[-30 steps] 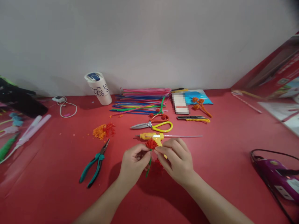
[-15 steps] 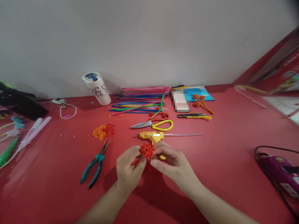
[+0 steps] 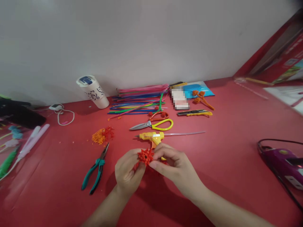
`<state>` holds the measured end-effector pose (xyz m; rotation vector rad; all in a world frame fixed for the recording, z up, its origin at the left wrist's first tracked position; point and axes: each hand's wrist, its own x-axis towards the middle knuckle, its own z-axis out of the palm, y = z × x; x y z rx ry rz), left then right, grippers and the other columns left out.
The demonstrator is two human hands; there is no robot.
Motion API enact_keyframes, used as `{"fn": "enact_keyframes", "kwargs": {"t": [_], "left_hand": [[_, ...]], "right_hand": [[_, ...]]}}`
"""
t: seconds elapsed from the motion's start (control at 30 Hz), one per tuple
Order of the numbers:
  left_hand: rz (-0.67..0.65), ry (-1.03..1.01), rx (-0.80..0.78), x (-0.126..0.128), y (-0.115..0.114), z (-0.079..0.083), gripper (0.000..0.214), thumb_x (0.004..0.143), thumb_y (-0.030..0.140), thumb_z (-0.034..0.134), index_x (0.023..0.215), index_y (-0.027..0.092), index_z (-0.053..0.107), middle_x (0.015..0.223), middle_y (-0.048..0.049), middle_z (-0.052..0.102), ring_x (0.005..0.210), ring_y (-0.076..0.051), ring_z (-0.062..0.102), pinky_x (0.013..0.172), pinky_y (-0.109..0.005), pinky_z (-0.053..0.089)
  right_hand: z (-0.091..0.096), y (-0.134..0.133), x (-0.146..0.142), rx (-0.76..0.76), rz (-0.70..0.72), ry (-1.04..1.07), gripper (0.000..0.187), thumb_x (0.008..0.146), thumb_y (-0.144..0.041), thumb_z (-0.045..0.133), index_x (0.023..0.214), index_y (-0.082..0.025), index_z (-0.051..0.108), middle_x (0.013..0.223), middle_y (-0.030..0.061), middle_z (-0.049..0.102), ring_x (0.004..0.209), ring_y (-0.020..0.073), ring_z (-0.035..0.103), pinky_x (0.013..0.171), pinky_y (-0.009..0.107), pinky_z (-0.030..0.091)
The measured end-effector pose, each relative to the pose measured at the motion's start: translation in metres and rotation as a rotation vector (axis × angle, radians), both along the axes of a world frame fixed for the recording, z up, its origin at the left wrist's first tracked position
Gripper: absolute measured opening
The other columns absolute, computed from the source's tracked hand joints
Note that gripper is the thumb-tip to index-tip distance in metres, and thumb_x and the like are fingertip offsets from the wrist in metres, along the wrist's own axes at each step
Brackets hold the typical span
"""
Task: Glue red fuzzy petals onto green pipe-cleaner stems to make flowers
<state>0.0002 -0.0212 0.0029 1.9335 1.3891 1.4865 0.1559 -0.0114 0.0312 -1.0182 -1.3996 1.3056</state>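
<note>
The left hand [image 3: 129,171] has its fingers clamped on the red flower [image 3: 143,156], between both hands; the right hand [image 3: 172,165] touches its three-o'clock edge, whether pinching I cannot tell. From the flower, pliers [image 3: 100,162] lie at nine o'clock, glue gun [image 3: 151,136] one, scissors [image 3: 149,124] twelve, cup [image 3: 94,94] eleven.

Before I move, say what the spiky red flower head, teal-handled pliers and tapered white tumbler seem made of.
Spiky red flower head: perhaps matte chenille stem, judging by its soft-looking points.
Teal-handled pliers: likely dull metal, from the dark nose, with plastic or rubber handle covers.
Tapered white tumbler: smooth plastic or coated metal; its even surface leaves that open.
</note>
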Motion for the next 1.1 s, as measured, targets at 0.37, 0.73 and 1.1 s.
{"fn": "enact_keyframes", "kwargs": {"t": [0.37,0.73,1.1], "left_hand": [[-0.018,0.073,0.124,-0.0041,0.002,-0.0024,0.018,0.068,0.008,0.062,0.075,0.023,0.071,0.079,-0.007,0.074,0.069,-0.02,0.068,0.065,-0.028,0.055],[0.001,0.088,0.143,-0.0022,0.0051,-0.005,0.019,0.076,0.006,0.055,0.082,0.019,0.067,0.074,-0.0027,0.071,0.066,-0.015,0.066,0.063,-0.024,0.053],[-0.005,0.158,0.227,0.0006,0.0074,-0.0034,0.017,0.076,0.006,0.054,0.08,0.018,0.065,0.075,-0.0023,0.071,0.066,-0.014,0.066,0.062,-0.022,0.053]], "right_hand": [[0.0006,-0.0009,-0.0007,-0.012,0.006,-0.009,0.011,0.072,-0.02,0.065,0.063,-0.02,0.061,0.065,-0.0019,0.054,0.061,0.0116,0.051,0.058,0.024,0.041],[0.0009,0.0031,0.0014,-0.131,0.061,-0.042,0.013,0.073,-0.024,0.061,0.061,-0.018,0.06,0.065,-0.0009,0.054,0.063,0.0121,0.049,0.06,0.025,0.038],[-0.0043,0.0032,0.0008,-0.166,0.052,0.021,0.011,0.074,-0.024,0.062,0.065,-0.019,0.06,0.069,-0.0013,0.056,0.068,0.0123,0.051,0.065,0.025,0.039]]}}
